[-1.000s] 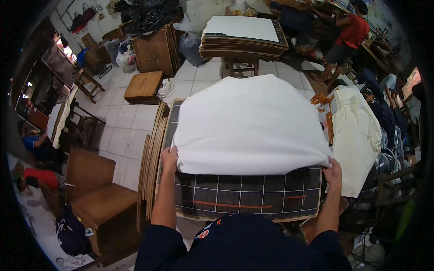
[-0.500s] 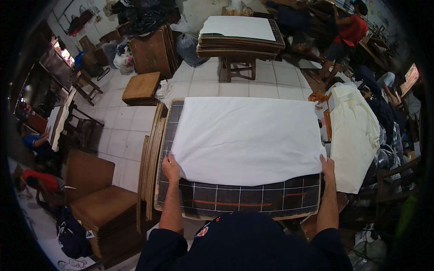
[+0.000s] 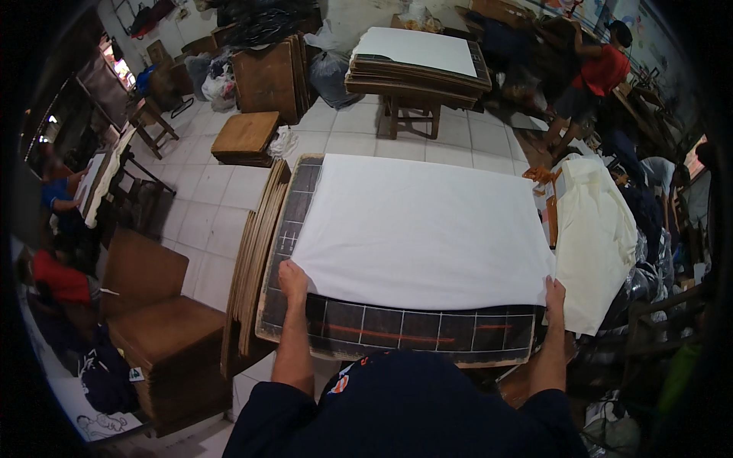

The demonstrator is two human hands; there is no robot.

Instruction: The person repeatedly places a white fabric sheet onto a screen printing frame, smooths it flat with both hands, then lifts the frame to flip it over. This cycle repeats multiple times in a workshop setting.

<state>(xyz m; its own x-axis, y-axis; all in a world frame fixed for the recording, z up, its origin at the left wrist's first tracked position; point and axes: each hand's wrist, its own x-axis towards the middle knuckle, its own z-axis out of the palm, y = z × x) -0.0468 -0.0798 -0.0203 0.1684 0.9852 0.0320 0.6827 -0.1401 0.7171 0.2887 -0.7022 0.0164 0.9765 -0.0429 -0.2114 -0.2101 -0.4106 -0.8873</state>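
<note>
White cloth (image 3: 424, 229) lies stretched over a dark board (image 3: 366, 332) marked with a white grid and a few red lines. My left hand (image 3: 293, 279) is closed on the cloth's near left corner. Its near right corner is pinched by my right hand (image 3: 555, 293), out at the board's right edge. Between the hands the cloth's near edge runs almost straight, with the gridded strip of board bare in front of it. The fingertips of both hands are partly hidden by the cloth.
Thin brown boards (image 3: 256, 259) stand close along the left side. Cream fabric (image 3: 594, 240) hangs at the right. Brown panels (image 3: 172, 336) are stacked at lower left. Behind, a stool (image 3: 412, 114) bears a board pile (image 3: 412, 80). Co-workers in red (image 3: 607, 70) and blue (image 3: 59, 195) are farther off.
The cloth has been pulled tauter: its wrinkles have smoothed and its sagging near edge has straightened. Both hands keep their hold. The whole view has tilted slightly.
</note>
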